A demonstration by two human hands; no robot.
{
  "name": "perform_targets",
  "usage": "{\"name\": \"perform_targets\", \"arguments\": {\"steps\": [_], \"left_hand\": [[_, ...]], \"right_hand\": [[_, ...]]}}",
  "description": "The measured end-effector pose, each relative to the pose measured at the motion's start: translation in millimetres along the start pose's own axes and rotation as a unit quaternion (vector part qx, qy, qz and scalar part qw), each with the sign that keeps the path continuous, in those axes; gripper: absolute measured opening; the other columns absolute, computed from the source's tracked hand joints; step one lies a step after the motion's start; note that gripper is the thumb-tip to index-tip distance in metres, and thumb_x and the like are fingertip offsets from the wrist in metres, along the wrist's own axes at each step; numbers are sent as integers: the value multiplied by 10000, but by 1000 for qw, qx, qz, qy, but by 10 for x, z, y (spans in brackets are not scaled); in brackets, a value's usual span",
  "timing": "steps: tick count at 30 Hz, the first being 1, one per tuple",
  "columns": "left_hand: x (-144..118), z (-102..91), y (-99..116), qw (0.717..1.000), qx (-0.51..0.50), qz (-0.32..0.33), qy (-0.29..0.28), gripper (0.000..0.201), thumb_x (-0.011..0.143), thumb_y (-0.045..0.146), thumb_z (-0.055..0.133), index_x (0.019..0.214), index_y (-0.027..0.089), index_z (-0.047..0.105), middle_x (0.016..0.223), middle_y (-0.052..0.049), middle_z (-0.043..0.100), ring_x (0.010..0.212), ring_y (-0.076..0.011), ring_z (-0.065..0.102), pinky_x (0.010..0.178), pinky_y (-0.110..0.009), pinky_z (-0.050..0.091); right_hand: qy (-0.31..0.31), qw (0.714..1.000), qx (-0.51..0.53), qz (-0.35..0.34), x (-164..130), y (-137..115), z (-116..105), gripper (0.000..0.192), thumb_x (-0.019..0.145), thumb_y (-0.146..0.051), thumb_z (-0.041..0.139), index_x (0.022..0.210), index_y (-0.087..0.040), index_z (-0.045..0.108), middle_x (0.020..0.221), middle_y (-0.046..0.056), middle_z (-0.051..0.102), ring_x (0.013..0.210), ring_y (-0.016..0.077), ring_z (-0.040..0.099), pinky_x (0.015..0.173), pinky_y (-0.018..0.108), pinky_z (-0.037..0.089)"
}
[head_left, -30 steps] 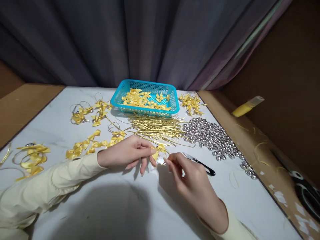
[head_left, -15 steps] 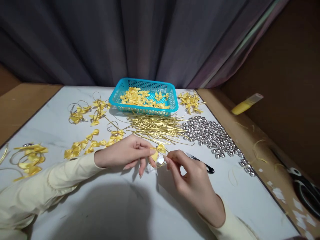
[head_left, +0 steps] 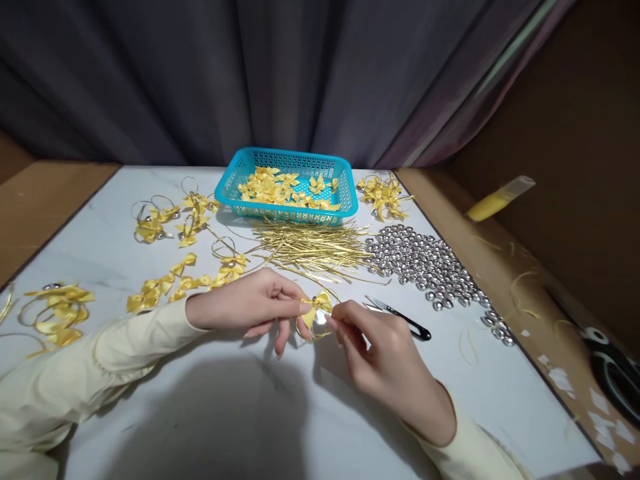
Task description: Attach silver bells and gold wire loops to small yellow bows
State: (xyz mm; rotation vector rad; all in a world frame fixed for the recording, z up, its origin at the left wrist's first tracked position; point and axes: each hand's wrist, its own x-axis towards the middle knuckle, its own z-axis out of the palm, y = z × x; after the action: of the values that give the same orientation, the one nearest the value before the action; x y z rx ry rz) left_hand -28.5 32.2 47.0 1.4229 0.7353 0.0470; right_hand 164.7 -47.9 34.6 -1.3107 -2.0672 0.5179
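Note:
Between my hands, above the near middle of the table, is a yellow ribbon bow [head_left: 323,302] with a loop of gold cord [head_left: 320,335] hanging below it. My left hand [head_left: 265,307] pinches the bow's left side between thumb and forefinger, its other fingers loosely curled. On the other side, my right hand [head_left: 373,347] pinches the gold cord close to the bow's right side. A small shiny spot shows at the bow, too small to make out. Just beyond lies a heap of cut gold cords [head_left: 310,250].
A blue basket [head_left: 287,212] of yellow bows stands at the back. Silver bells [head_left: 420,260] are heaped at right, near black thread snips [head_left: 407,323]. Corded bows [head_left: 63,310] lie at left, more [head_left: 383,193] at back right. Scissors [head_left: 613,380] and a glue tube [head_left: 500,199] are beyond the right edge.
My right hand has closed in slightly on the bow, and the cord loop looks smaller. My left hand keeps its pinch. The whole view has shifted slightly.

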Motion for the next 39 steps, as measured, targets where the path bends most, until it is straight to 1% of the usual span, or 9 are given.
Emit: {"name": "perform_targets", "arguments": {"steps": [5,8,16,24,31,39], "left_hand": [[17,3,7,1000,4,-8,-3,348,885,393,479,838,104,667,527,-26,648,279,-15,343,326,-127,260],[16,3,17,1000,4,-12,-3,352,886,397,477,831,104,666,536,-30,654,281,-13,337,329,-126,263],[30,-10,5,1000,21,-15,-7,336,879,376,494,854,96,677,544,-42,659,280,-8,338,312,-116,242],[39,-11,-6,1000,-3,-13,-5,332,869,375,509,835,93,680,514,-32,640,281,-16,361,309,-118,253],[70,47,-25,999,-15,-11,29,350,851,400,526,787,87,670,493,-28,629,278,-20,353,304,-122,246],[72,84,-28,998,-28,-8,56,370,834,426,541,763,82,658,529,-43,649,274,-11,338,298,-123,232]], "right_hand": [[-11,1000,1,1,-6,-6,3,189,800,-77,400,748,-121,577,524,-12,500,427,81,388,447,218,307],[-12,1000,-2,-10,1,-6,0,204,787,-69,397,746,-107,593,523,-2,507,431,85,393,446,220,305],[-16,999,-20,-32,14,-5,4,223,785,-70,367,665,-132,545,495,-15,438,436,86,350,431,224,276],[-16,999,-16,-45,31,-13,-6,215,766,-55,360,668,-145,529,509,-12,448,444,91,356,435,226,282],[-23,999,-20,-44,5,18,13,205,748,-49,362,666,-136,529,513,-14,430,451,94,348,441,232,269],[-24,999,-33,-35,21,10,9,219,765,-61,351,679,-145,534,512,-12,442,450,96,349,445,228,273]]}}
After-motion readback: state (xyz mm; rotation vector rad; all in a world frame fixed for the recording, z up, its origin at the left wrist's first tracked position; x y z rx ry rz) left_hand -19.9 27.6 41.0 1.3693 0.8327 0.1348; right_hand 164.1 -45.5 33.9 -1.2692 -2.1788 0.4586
